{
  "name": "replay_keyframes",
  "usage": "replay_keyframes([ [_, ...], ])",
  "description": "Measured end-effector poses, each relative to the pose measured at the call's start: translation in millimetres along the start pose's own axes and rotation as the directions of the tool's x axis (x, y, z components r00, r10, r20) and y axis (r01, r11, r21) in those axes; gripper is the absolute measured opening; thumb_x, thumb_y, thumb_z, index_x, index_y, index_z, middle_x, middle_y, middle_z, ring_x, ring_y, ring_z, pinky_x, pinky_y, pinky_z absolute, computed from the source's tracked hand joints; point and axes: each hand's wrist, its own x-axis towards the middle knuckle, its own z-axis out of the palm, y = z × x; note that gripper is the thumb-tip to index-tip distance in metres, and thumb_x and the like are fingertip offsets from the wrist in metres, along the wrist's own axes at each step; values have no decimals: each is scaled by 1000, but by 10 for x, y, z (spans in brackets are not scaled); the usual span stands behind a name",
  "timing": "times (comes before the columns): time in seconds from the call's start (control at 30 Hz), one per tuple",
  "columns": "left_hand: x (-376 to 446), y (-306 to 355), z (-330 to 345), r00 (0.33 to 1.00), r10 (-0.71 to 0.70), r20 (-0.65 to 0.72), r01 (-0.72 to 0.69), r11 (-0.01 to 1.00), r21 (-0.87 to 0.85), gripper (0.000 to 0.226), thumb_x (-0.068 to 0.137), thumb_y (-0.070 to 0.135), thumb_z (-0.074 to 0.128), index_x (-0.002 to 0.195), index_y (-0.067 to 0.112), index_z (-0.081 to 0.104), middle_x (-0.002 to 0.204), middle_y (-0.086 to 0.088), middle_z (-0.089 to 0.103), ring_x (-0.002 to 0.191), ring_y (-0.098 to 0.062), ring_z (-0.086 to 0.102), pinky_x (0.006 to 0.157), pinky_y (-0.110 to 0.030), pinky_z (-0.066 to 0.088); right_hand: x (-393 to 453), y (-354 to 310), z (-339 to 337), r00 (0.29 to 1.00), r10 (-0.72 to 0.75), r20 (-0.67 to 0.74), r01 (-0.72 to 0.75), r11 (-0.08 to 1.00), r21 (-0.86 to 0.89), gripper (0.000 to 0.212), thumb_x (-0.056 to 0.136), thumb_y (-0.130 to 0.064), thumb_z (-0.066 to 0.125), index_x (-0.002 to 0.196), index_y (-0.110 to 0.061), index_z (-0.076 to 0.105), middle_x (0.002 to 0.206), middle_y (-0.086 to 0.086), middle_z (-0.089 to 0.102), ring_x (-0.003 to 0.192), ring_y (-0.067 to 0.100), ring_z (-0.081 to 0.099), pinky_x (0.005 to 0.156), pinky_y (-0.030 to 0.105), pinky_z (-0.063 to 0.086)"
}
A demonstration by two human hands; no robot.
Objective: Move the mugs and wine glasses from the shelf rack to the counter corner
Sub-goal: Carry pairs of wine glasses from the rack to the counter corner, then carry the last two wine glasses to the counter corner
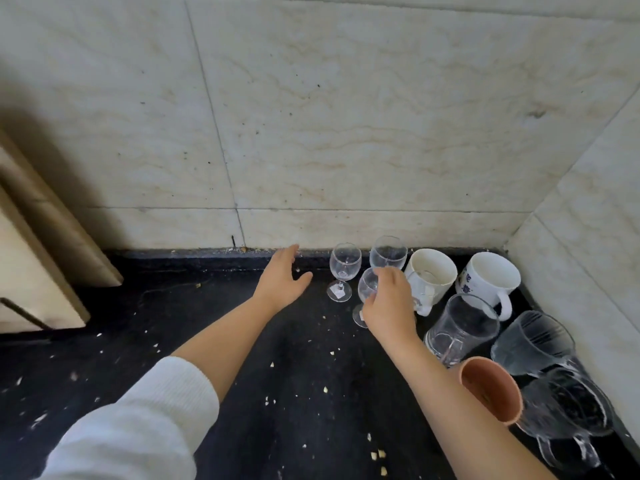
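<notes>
Three small wine glasses stand near the back wall on the black counter. My right hand is closed around the bowl of the front wine glass, whose foot rests on the counter. A second wine glass stands free to its left, and a third wine glass behind. My left hand hovers open and empty just left of them. A cream mug and a white mug with blue print sit in the corner.
Along the right wall stand a clear glass mug, two ribbed glass mugs and a terracotta cup beside my right forearm. Crumbs dot the counter. A beige cabinet edge juts in at left.
</notes>
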Motion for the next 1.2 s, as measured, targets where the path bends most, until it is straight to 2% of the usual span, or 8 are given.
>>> replay_keyframes([
  [0.07,-206,-30,-208,999,7,-53,-5,999,42,56,90,26,54,140,10,36,138,-11,47,128,-24,45,102,-34,39,-48,-218,-46,994,-91,64,96,992,-82,37,83,0,48,120,-4,52,126,11,50,116,28,46,91,32,37],
  [0.17,-545,-43,-612,991,67,-118,-45,982,185,44,92,24,52,133,10,49,132,-11,54,124,-24,48,101,-30,38,-140,-660,-39,955,-260,143,277,953,-124,40,85,-6,45,125,-11,53,132,5,52,123,24,44,100,35,34],
  [0.3,-1270,-183,-1383,974,64,-216,25,922,387,30,90,19,52,113,5,63,117,-10,63,114,-24,53,93,-24,36,-475,-1443,-2,853,-469,231,495,866,-68,40,88,-9,41,123,-19,57,132,0,57,125,22,44,110,46,23],
  [0.47,-2598,-484,-2263,935,-61,-348,246,819,519,30,88,18,51,111,5,65,118,-11,62,112,-28,54,91,-32,43,-1203,-2440,116,631,-696,343,738,675,10,40,87,-13,43,125,-19,54,133,4,55,124,28,44,108,48,25],
  [0.67,-4755,-762,-2704,769,-319,-554,603,649,463,33,89,20,48,118,9,61,126,-10,57,120,-28,48,97,-37,44,-2919,-3278,382,266,-824,500,901,397,175,43,91,-18,42,133,-18,46,138,8,50,128,29,40,111,49,26],
  [0.87,-7183,-748,-2602,511,-460,-726,839,448,308,30,88,15,48,111,7,65,120,-12,61,113,-29,53,93,-34,44,-5086,-3547,450,-20,-872,489,895,202,398,41,88,-18,45,129,-18,51,137,7,52,128,27,44,112,49,25],
  [1.1,-9263,-357,-2506,-10,-581,-814,1000,0,-13,35,85,19,48,115,4,60,121,-17,56,116,-34,51,93,-42,46,-7150,-3762,159,-340,-836,432,831,-52,554,40,88,-18,45,127,-18,53,135,8,54,125,29,46,107,42,32],
  [1.2,-9936,-201,-2514,-206,-590,-781,978,-105,-179,37,87,21,47,118,5,57,124,-18,54,116,-36,50,92,-41,46,-7878,-3885,-10,-450,-816,363,787,-170,593,39,89,-19,45,127,-17,54,133,9,55,123,29,48,104,39,38],
])
